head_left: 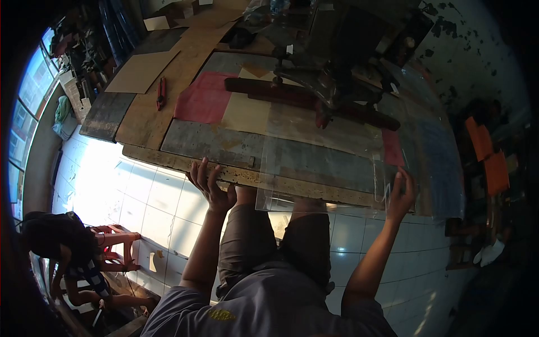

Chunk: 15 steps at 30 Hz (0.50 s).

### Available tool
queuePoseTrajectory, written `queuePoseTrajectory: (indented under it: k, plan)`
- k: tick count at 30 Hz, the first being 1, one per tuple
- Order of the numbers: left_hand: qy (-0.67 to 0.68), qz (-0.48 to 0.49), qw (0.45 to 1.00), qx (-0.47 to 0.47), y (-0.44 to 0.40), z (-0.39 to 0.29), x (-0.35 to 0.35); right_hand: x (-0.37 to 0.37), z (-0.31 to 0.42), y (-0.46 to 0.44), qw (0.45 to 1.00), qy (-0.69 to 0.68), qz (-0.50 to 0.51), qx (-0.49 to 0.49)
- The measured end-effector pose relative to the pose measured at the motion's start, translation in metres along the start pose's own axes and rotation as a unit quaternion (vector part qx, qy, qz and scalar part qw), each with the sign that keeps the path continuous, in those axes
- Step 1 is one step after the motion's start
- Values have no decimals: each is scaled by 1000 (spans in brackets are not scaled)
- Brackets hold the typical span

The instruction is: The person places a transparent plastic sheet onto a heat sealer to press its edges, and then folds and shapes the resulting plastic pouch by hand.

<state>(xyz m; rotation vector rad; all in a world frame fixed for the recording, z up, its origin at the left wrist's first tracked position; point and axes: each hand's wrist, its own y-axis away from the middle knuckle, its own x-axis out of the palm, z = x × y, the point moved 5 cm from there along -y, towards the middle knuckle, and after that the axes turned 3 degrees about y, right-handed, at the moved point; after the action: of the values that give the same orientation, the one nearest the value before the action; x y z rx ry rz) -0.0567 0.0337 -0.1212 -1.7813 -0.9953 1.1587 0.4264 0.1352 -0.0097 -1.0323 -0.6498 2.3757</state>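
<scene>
A large clear plastic sheet (320, 163) spreads over the right part of the worktable, and its near edge hangs past the table's front. My right hand (400, 194) has its fingers closed on this sheet near the front edge. At the wooden front edge of the table (146, 154), my left hand (210, 182) rests with its fingers apart and holds nothing. Under the sheet and beyond it lie a pink sheet (205, 98) and a cream sheet (247, 115). Above them stands a dark metal machine with a long red bar (297, 96).
A red cutter knife (161, 94) and a piece of brown cardboard (140, 72) lie on the table's left side. Another person (84, 264) bends over at the lower left, beside a red plastic stool (118, 247). Orange pieces (485, 157) are at the far right.
</scene>
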Motion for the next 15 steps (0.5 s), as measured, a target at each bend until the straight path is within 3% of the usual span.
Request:
queuePoseTrajectory:
  k: [5,6,9,12,15]
  plan:
    - [10,9,1000,-2,-3,-2,-2,8,-6,-18,988,-23,139,69]
    - [10,12,1000,-4,-3,-2,-3,11,1,-23,990,-49,125,47]
    - [11,23,1000,-5,-1,-1,-6,26,6,-40,967,-82,198,135]
    - [12,30,999,-5,-3,-3,-7,57,-2,-58,949,-125,254,135]
    - [12,36,999,-7,-6,-4,-11,66,0,-68,943,-88,280,160]
